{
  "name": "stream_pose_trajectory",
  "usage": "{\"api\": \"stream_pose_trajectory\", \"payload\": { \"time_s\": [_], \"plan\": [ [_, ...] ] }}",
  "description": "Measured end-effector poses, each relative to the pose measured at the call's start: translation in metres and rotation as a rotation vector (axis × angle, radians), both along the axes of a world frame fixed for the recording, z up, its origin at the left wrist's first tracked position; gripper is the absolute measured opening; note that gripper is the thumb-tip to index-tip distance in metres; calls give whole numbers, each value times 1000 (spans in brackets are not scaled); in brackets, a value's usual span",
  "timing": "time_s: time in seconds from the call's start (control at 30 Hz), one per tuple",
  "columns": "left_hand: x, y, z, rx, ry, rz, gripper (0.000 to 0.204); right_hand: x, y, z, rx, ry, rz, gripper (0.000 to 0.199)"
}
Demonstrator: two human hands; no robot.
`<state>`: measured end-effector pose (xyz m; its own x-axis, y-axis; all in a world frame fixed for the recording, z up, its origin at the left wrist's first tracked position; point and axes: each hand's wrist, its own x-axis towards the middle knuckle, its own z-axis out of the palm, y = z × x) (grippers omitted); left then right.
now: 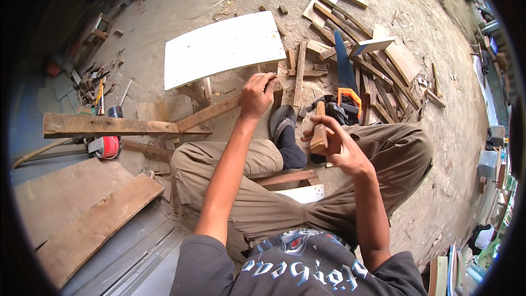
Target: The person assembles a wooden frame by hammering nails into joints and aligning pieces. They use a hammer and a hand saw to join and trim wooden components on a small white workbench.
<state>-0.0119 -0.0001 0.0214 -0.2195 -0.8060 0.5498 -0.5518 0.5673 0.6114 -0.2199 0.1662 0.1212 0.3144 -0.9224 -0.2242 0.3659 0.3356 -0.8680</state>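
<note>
You wear a dark grey short-sleeved cotton T-shirt (pixel 298 286) with pale angular lettering (pixel 307 272) and a blue-and-red graphic (pixel 296 240); beyond the T-shirt, baggy brown cloth trousers (pixel 263 203), a dark navy sock (pixel 291 151) and a grey shoe (pixel 282 121).

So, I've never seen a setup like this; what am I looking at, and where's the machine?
There is no machine: just a person's own bare left hand and right hand. The single picture comes from a camera worn on the head, looking down; its wide lens bends straight edges near the rim. The right hand holds a short wooden piece. The left is by a timber, near a white board; what, if anything, its fingers pinch is too small to tell. Beyond the right hand are a blue-bladed saw and scattered wood scraps on the ground.
</note>
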Motion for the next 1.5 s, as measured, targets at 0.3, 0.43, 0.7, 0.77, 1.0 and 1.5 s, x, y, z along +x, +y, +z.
{"api": "stream_pose_trajectory", "payload": {
  "time_s": [0.3,0.43,0.7,0.77,1.0,1.5],
  "plan": [
    [-1,-2,-7,-19,-10,-5,13,13,14,-15,390,63,-220,34],
    [-1,0,-10,-36,0,-3,14,31,5,40,33,233,-300,62],
    [-1,1,-4,-27,48,-10,14,26,-15,40,-356,1041,-192,22],
    [0,1,-6,-12,51,-6,15,30,-13,40,-409,1052,-189,21],
    [0,1,-6,-25,52,-12,14,41,-15,36,-424,1024,-245,21],
    [0,3,-6,12,60,-27,13,37,-12,26,-338,1098,-133,20]
  ]
}}
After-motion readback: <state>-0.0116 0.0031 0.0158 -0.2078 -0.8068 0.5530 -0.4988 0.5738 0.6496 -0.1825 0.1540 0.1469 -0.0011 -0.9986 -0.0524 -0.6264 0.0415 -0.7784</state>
